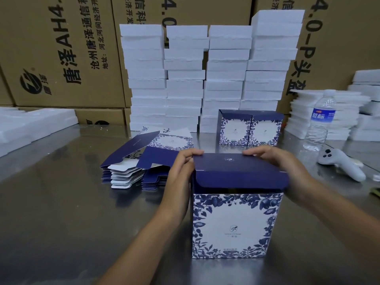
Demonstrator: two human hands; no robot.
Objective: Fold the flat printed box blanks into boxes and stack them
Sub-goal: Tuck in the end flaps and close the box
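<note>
A blue-and-white floral printed box (236,225) stands upright on the steel table (61,202) in front of me. Its dark blue lid flap (238,169) lies partly folded down over the top, with a gap at the front. My left hand (183,171) holds the box's left side, fingers curled over the lid's far left corner. My right hand (277,163) holds the right side, fingertips on the lid's far edge. A pile of flat box blanks (144,159) lies to the left. Two folded boxes (249,128) stand side by side behind.
Tall stacks of white foam trays (205,79) line the back against brown cartons (61,48). More foam (329,116) is piled at right and foam pieces (30,126) at left. A water bottle (319,120) and a white handheld controller (341,163) sit at right.
</note>
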